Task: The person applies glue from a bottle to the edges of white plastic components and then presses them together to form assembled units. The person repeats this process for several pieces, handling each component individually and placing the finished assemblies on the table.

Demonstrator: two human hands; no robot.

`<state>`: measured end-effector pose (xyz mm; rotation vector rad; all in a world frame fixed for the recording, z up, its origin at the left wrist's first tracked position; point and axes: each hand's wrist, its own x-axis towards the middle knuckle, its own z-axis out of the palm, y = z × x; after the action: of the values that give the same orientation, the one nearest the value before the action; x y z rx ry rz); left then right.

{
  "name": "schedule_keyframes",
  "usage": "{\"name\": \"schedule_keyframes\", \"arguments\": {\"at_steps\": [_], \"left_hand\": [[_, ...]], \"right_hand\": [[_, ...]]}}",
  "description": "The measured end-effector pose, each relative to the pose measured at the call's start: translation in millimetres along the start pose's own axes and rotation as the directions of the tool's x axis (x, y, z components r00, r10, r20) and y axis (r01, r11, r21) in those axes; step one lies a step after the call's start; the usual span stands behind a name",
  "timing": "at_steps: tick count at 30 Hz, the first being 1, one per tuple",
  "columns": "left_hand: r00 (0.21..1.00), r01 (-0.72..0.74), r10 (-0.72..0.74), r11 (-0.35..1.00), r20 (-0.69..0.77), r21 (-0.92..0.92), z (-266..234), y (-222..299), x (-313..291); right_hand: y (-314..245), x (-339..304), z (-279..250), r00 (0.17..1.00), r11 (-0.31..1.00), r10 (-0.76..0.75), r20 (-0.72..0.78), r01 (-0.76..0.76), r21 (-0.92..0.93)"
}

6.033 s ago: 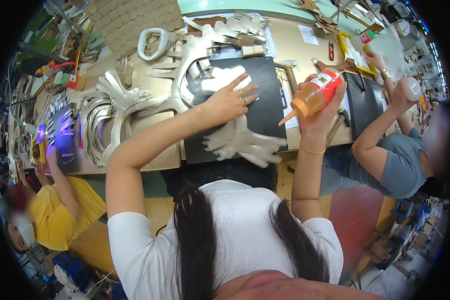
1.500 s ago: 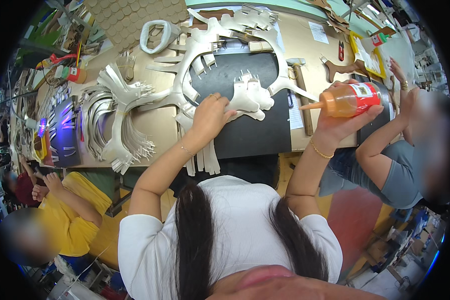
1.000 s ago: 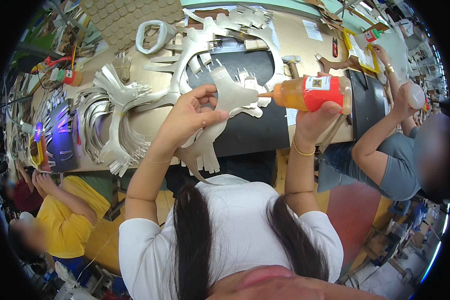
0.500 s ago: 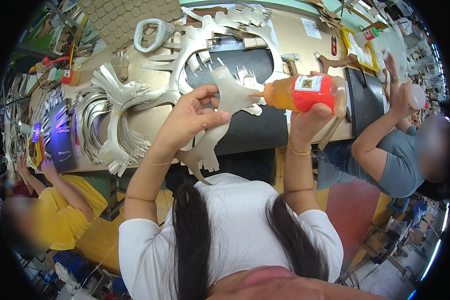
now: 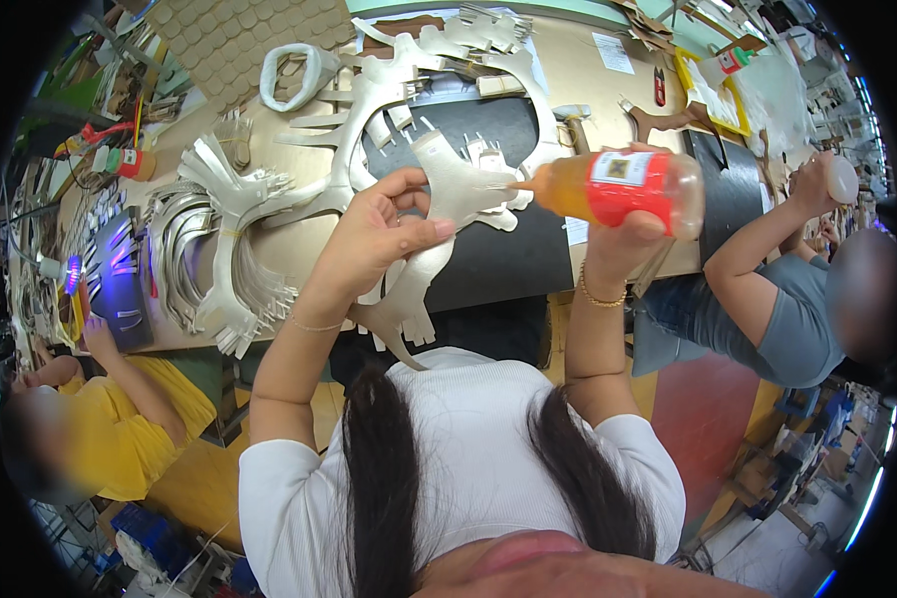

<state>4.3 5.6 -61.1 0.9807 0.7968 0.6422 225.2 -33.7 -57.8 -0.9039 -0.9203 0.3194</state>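
From where I stood, the bottle [image 5: 646,189] lay on its side in the air, its long axis running left to right, with the nozzle [image 5: 524,185] pointing left. The nozzle tip met the right-hand arm of the pale piece [image 5: 447,177] in line of sight; contact could not be confirmed. The right hand [image 5: 623,234] gripped the bottle from the near side, its fingers wrapped around the body and partly hidden behind it.

The left hand [image 5: 394,224] was positioned at the left edge of the pale piece, pinching it between thumb and bent fingers. The piece was above the black board [image 5: 503,269]; its long axis ran far to near, with a branch extending right toward the nozzle. The left hand was the nearer to the piece, the right hand standing clear of it beyond the nozzle.

Materials: the pale piece appeared to be thin, matte, leather-like sheet, branched, with narrow prongs at its far end and a curved near tail. The bottle was clear and rounded, with amber contents, a red label band and a tapered orange nozzle. The board was flat, dark and smooth. Left of it stood a fanned bundle [image 5: 231,217] of similar strips, curved and fringed at the ends.
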Motion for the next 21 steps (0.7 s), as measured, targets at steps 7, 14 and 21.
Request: {"name": "schedule_keyframes", "arguments": {"at_steps": [7,14,21], "left_hand": [[1.000,0.002,-0.001,0.999,0.019,-0.045,1.5,-4.0,21.6],[0.989,0.083,-0.061,0.984,0.135,-0.159,39.2,-16.1,94.8],[1.000,-0.013,0.016,0.979,0.013,-0.205,84.4,-52.0,183.6]], "right_hand": [[-17.5,48.6,-54.3,0.902,0.950,0.146,-0.405,-0.014,0.311],[-21.7,58.1,-106.3,0.899,0.838,0.301,-0.319,-0.090,0.538],[-26.5,57.9,-123.7,0.876,0.831,0.329,-0.354,-0.091,0.549]]}}
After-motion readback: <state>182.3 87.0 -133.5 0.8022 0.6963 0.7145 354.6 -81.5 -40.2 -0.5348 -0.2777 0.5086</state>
